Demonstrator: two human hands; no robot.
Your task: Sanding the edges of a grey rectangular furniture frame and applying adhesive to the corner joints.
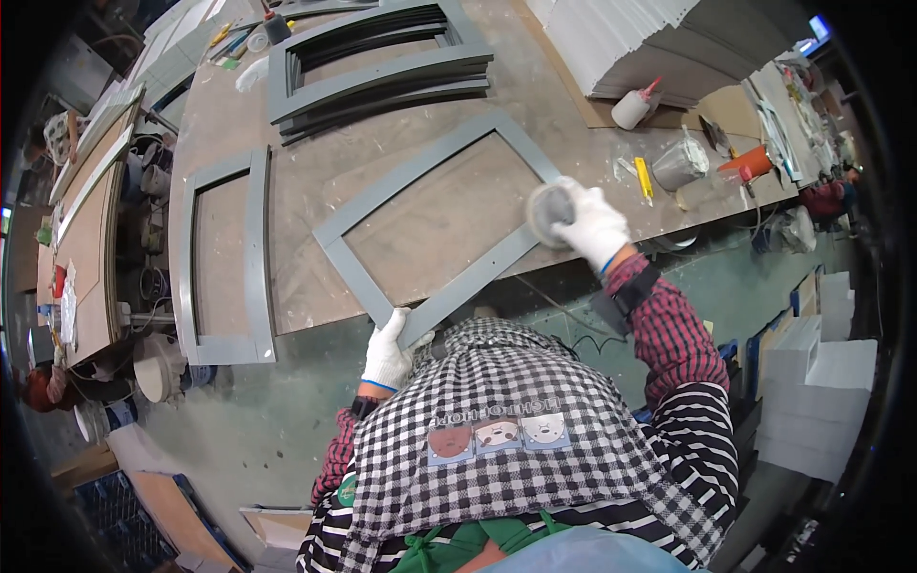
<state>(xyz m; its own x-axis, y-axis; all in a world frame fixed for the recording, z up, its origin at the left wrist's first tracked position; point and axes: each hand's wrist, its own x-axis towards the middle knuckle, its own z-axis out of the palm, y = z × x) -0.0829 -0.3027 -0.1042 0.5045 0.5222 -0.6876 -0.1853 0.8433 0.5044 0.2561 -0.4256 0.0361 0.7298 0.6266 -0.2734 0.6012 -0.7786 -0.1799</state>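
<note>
A grey rectangular frame [406,180] lies at a slant on the worktable [315,172], its near corner reaching past the front edge. My left hand [386,355], in a white glove, is closed on that near corner. My gloved right hand [594,227] is wrapped round a round-headed sander [550,214], which rests on the right corner of the frame and hides it. A cord trails under the table edge near my right forearm. To the left lies a second grey frame [258,253], apart from the first.
Several grey frames [382,86] are stacked at the back. A tall pile of pale panels [640,38] stands at the far right, beside a white squeeze bottle [630,110]. Along the right edge are a yellow utility knife [644,178], a plastic-covered container [680,164] and an orange-red object [747,164].
</note>
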